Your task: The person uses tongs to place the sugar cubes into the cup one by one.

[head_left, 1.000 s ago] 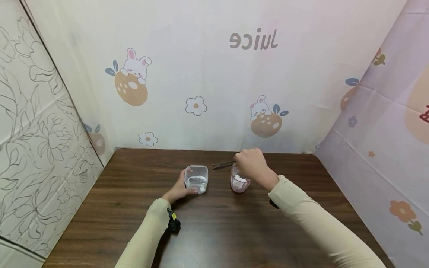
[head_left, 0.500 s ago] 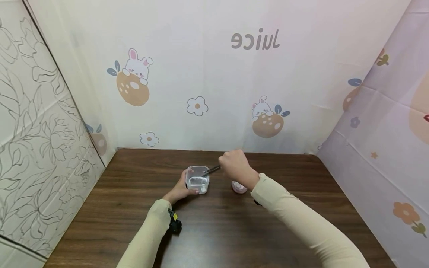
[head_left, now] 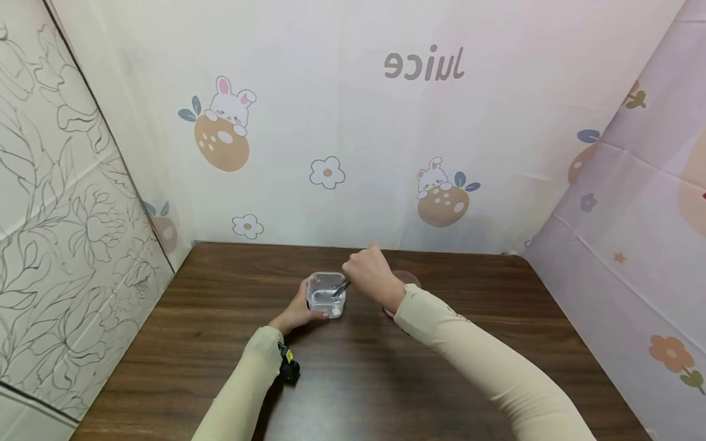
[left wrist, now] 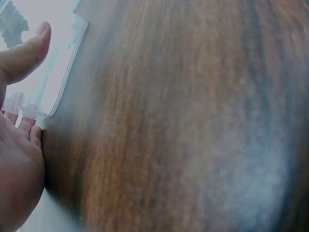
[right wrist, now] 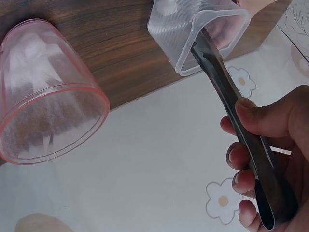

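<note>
On the table stands a clear square plastic container (head_left: 325,308), its wall held between the thumb and fingers of my left hand (head_left: 296,312). A small white piece (head_left: 335,312) shows near its bottom. My right hand (head_left: 371,273) grips a pair of metal tongs (right wrist: 231,106), the thumb on one side and curled fingers on the other. In the right wrist view the tong tips reach inside the container's mouth and look close together; I cannot tell if they hold anything. Beside it a pink see-through cup (right wrist: 79,65) contains white chunks (right wrist: 36,55). In the head view my right forearm partly hides the cup.
The dark wooden table (head_left: 231,343) ends at a white printed curtain (head_left: 331,122) behind. More printed cloth hangs at the left and right. A black wrist camera (head_left: 288,367) is strapped by my left sleeve.
My right hand has moved left from above the pink cup, carrying the tongs until their tips are inside the container. The left hand stays on the container.
</note>
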{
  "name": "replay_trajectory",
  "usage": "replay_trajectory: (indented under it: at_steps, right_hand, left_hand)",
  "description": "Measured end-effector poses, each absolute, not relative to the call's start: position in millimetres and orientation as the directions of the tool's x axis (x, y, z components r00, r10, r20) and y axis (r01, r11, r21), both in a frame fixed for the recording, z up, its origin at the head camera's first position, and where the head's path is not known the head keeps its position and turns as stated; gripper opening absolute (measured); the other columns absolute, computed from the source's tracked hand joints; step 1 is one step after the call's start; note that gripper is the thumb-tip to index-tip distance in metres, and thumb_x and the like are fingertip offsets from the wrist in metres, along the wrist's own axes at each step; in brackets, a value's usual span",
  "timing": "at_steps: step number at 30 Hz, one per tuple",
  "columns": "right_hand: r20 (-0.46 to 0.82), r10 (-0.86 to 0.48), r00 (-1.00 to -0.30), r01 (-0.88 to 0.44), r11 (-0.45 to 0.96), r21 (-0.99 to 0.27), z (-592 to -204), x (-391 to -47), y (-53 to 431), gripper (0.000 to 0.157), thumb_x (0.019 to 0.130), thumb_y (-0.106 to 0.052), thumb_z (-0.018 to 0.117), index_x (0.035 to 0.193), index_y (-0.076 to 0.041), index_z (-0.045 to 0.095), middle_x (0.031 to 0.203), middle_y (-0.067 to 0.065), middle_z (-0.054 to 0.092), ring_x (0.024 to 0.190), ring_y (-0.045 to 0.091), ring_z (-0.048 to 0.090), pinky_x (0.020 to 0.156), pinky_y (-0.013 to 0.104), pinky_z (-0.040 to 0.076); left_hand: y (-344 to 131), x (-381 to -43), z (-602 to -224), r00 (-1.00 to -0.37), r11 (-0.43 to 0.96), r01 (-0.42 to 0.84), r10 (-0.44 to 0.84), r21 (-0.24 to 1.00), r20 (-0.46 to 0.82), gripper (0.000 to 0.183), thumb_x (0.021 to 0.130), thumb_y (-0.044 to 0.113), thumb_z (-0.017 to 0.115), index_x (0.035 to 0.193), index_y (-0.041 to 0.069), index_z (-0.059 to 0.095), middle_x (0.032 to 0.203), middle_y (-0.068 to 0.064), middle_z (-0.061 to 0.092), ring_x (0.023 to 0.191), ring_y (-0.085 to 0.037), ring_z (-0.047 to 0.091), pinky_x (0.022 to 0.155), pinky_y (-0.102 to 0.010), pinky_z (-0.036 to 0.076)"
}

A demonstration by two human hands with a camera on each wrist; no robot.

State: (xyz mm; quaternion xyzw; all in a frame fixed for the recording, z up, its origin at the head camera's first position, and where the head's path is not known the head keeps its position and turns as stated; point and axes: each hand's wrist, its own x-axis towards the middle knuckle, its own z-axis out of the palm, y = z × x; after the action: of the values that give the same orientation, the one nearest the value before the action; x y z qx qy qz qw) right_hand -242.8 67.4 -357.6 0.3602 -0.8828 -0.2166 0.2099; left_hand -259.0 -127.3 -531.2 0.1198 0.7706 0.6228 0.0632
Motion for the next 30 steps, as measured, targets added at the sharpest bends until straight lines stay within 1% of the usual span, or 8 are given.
replay_trajectory:
  at_steps: [2, 4, 6, 9, 14, 21, 24, 30]
  right_hand:
    - [0.194, -0.728, -0.658, -0.548, 0.639, 0.540, -358.7, -243.5, 64.5, 0.032, 0.080, -0.002, 0.066, 0.054, -0.018, 0.057, 0.049, -0.005, 0.048, 0.048, 0.011, 0.028, 0.059, 0.032, 0.036]
    - [0.172, -0.729, -0.663, -0.549, 0.629, 0.550, -359.3, -243.5, 61.7, 0.028, 0.080, -0.003, 0.067, 0.057, -0.018, 0.062, 0.053, -0.004, 0.055, 0.046, 0.010, 0.037, 0.067, 0.036, 0.046]
    - [0.145, -0.728, -0.670, -0.553, 0.620, 0.556, -359.7, -243.9, 58.7, 0.023, 0.080, -0.005, 0.069, 0.062, -0.019, 0.066, 0.059, -0.004, 0.060, 0.048, 0.012, 0.047, 0.073, 0.040, 0.048]
    - [0.105, -0.727, -0.679, -0.561, 0.605, 0.565, -360.0, -244.6, 53.8, 0.018, 0.080, -0.009, 0.070, 0.067, -0.020, 0.070, 0.064, -0.004, 0.064, 0.054, 0.014, 0.055, 0.080, 0.042, 0.047]
    - [0.054, -0.728, -0.683, -0.564, 0.573, 0.594, -360.6, -245.9, 46.1, 0.016, 0.083, -0.012, 0.069, 0.070, -0.020, 0.071, 0.065, -0.004, 0.065, 0.055, 0.012, 0.055, 0.084, 0.041, 0.046]
    - [0.005, -0.732, -0.681, -0.558, 0.523, 0.644, -361.1, -248.9, 36.2, 0.016, 0.087, -0.016, 0.067, 0.072, -0.020, 0.071, 0.063, -0.005, 0.063, 0.052, 0.010, 0.050, 0.080, 0.037, 0.044]
    - [-0.028, -0.725, -0.688, -0.559, 0.505, 0.657, -359.9, -249.7, 31.8, 0.013, 0.088, -0.018, 0.067, 0.076, -0.020, 0.072, 0.067, -0.005, 0.064, 0.054, 0.011, 0.052, 0.084, 0.038, 0.044]
    - [-0.066, -0.708, -0.703, -0.552, 0.485, 0.678, -358.8, -252.0, 26.1, 0.012, 0.089, -0.021, 0.066, 0.080, -0.020, 0.072, 0.071, -0.005, 0.065, 0.057, 0.011, 0.054, 0.087, 0.039, 0.044]
  left_hand:
    - [-127.9, -259.0, -531.9, -0.961, 0.196, 0.122, 0.267, 0.973, 0.066, 0.102, 0.064, -0.004, 0.084, 0.144, 0.002, 0.021, 0.139, -0.025, 0.038, 0.126, -0.038, 0.036, 0.107, -0.050, 0.022]
    - [-128.5, -258.9, -531.9, -0.960, 0.197, 0.129, 0.271, 0.972, 0.072, 0.102, 0.064, -0.004, 0.084, 0.144, 0.002, 0.020, 0.140, -0.025, 0.037, 0.127, -0.038, 0.036, 0.107, -0.050, 0.022]
    - [-129.0, -259.1, -531.5, -0.960, 0.196, 0.117, 0.272, 0.974, 0.060, 0.102, 0.064, -0.004, 0.084, 0.144, 0.002, 0.020, 0.141, -0.024, 0.037, 0.127, -0.038, 0.035, 0.107, -0.049, 0.022]
    - [-129.6, -259.6, -531.3, -0.962, 0.203, 0.094, 0.270, 0.975, 0.036, 0.102, 0.064, -0.003, 0.084, 0.144, 0.003, 0.021, 0.142, -0.022, 0.036, 0.128, -0.036, 0.035, 0.107, -0.048, 0.021]
    - [-129.7, -259.8, -530.6, -0.964, 0.204, 0.075, 0.266, 0.976, 0.018, 0.101, 0.065, -0.002, 0.084, 0.144, 0.004, 0.021, 0.142, -0.021, 0.036, 0.129, -0.036, 0.034, 0.107, -0.048, 0.021]
    - [-129.1, -260.2, -528.3, -0.964, 0.212, 0.074, 0.267, 0.974, 0.015, 0.100, 0.065, -0.004, 0.083, 0.143, 0.003, 0.021, 0.138, -0.023, 0.039, 0.126, -0.037, 0.037, 0.106, -0.049, 0.023]
    - [-129.5, -260.9, -526.3, -0.962, 0.208, 0.071, 0.274, 0.976, 0.011, 0.099, 0.067, -0.004, 0.082, 0.144, 0.003, 0.020, 0.139, -0.024, 0.038, 0.126, -0.038, 0.037, 0.106, -0.050, 0.023]
    - [-132.7, -258.7, -512.0, -0.948, 0.162, 0.072, 0.317, 0.984, 0.018, 0.097, 0.068, -0.008, 0.079, 0.143, -0.005, 0.017, 0.140, -0.031, 0.034, 0.126, -0.045, 0.034, 0.107, -0.055, 0.020]
